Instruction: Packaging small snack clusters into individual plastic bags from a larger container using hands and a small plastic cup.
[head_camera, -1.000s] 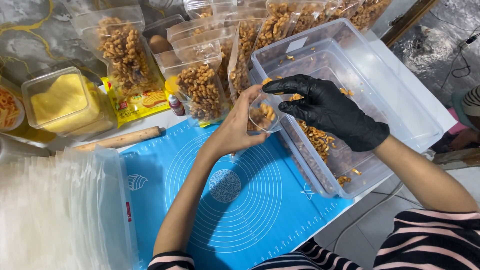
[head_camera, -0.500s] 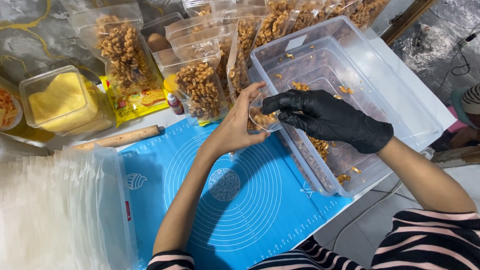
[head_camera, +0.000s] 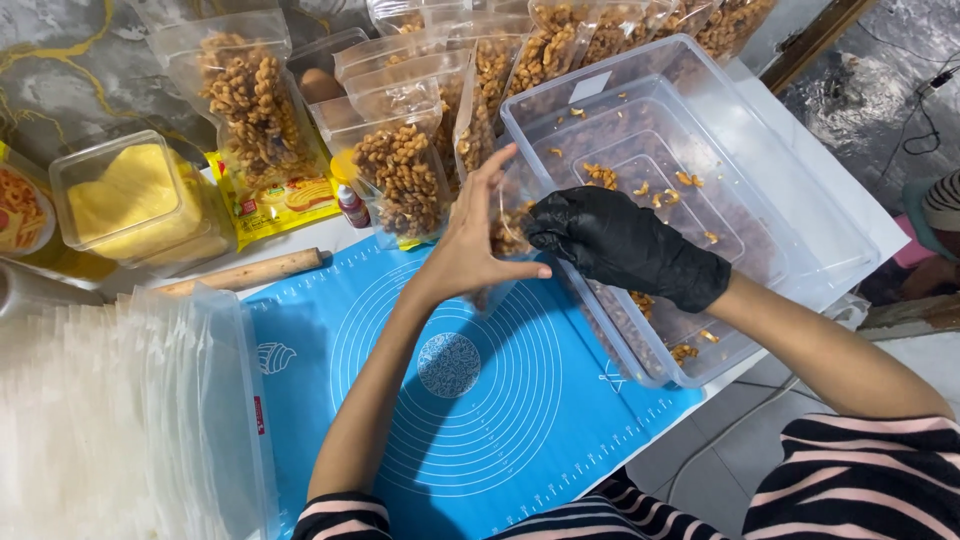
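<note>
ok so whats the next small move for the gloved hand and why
Probably let go of the snacks into the clear pouch. The gloved right hand is bunched at the pouch mouth, which the bare left hand holds open beside the big plastic tub. The pouch looks only partly filled next to the full bags behind.

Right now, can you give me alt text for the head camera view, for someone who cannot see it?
A bare left hand holds a small clear pouch open while the black-gloved right hand drops brown snack pieces into it, over a large clear bin with scattered pieces. A blue baking mat lies below; filled snack pouches stand behind.
</note>
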